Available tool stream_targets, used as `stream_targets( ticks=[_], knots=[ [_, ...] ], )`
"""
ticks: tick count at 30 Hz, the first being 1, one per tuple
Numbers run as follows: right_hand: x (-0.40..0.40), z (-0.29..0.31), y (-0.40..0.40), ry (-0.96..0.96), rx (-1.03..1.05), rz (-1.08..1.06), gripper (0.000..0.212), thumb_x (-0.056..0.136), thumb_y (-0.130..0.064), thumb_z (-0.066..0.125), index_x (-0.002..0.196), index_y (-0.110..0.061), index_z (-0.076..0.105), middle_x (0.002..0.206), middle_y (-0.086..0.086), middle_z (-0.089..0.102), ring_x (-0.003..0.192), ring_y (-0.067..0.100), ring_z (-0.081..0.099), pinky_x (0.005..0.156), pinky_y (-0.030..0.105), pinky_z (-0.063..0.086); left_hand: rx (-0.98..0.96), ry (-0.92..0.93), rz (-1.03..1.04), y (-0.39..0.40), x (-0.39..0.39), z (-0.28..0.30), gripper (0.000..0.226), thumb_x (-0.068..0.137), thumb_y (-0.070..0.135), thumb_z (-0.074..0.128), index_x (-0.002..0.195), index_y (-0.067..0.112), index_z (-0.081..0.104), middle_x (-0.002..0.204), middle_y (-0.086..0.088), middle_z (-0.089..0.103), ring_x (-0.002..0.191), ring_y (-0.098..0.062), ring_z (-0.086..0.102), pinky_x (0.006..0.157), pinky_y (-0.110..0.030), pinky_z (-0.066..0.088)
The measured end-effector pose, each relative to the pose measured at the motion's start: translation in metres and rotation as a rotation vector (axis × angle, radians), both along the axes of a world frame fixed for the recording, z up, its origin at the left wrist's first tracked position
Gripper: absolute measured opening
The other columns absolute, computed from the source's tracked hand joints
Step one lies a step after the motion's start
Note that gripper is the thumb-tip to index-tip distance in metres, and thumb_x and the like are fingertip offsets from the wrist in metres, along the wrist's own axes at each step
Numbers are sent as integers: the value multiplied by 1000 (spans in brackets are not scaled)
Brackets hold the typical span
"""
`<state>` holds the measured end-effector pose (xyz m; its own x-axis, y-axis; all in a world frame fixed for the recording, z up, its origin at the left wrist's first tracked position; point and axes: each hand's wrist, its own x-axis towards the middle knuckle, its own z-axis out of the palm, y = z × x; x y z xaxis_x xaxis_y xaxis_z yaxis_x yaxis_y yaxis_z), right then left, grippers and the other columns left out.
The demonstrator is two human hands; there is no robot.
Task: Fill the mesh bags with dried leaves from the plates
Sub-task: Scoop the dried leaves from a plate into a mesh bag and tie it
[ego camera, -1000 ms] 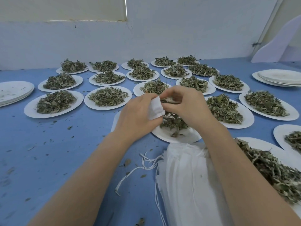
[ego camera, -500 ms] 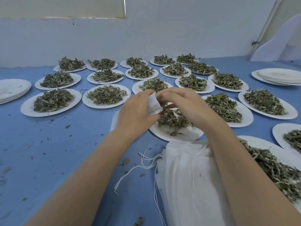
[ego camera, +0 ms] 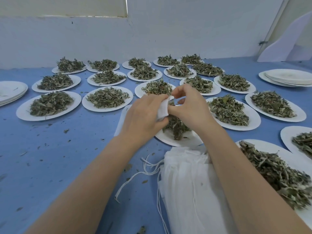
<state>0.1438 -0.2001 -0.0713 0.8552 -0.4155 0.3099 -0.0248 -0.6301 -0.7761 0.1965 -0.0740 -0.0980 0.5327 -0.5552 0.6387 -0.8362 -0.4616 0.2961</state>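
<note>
Here, leaf-strewn blue table [ego camera: 50, 166] meets white wall [ego camera: 168, 34].

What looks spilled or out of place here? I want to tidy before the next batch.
Small dried leaf crumbs lie scattered over the blue table surface, mostly left of the hands, off the white paper plates. The white drawstrings of the pile of white mesh bags trail loosely across the table.
</note>
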Motion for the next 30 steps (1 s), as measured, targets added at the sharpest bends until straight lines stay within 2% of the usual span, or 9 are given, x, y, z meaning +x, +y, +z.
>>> stream_targets(
  ticks=[5,7,10,12,16,19,23,28,30],
  knots=[
    [-5,4,2,113,189,129,20,81,-45,65,91,-28,61,66,-6,68,57,7,61,57,16,43,-58,108,67,1,3,2,50,75,19,70,122,10,55,115,-7,61,107,-26,54,88,-31,37],
    [-5,5,3,116,264,162,21,80,-45,64,91,-27,64,67,-2,70,58,12,64,64,21,49,-60,137,83,1,6,3,50,75,19,69,122,11,55,115,-6,60,107,-24,52,85,-25,33],
    [-6,9,-1,148,308,186,11,86,-33,61,93,-29,69,82,-6,72,77,13,67,89,37,53,-18,153,118,3,10,1,48,76,27,66,121,14,54,116,-2,59,108,-21,51,83,-21,31],
    [-10,13,-4,138,356,235,18,88,-17,56,92,-29,70,67,-15,67,68,6,65,92,33,52,-1,168,124,4,12,0,53,76,29,66,125,15,51,120,-2,58,111,-22,50,87,-25,32],
    [-16,15,-7,74,206,266,25,84,-6,65,96,-26,72,89,-8,72,88,5,67,83,16,51,-12,192,107,3,10,-1,58,76,26,71,128,14,49,124,-3,56,115,-22,48,89,-24,30],
    [-16,14,-3,19,170,272,22,81,-2,68,96,-16,75,92,-4,74,88,5,68,85,21,53,1,199,77,2,9,2,54,76,24,69,126,17,51,119,-2,58,110,-22,49,85,-23,31],
    [-12,10,5,-36,64,247,25,77,1,68,84,-21,77,79,-5,74,79,7,68,79,32,55,41,144,27,-1,5,4,44,76,22,66,117,14,55,110,-4,59,101,-23,50,80,-27,33],
    [-12,9,2,-17,134,303,23,79,-1,68,88,-20,76,74,-4,73,68,9,64,69,27,55,31,141,17,0,4,4,57,73,26,73,124,16,50,117,-1,57,106,-21,50,84,-28,35],
    [-15,13,-4,7,159,343,26,78,0,70,95,-18,75,84,-2,74,76,8,67,70,24,55,17,167,9,2,5,4,59,71,27,74,124,19,49,116,3,57,104,-19,51,80,-26,35]
  ],
)
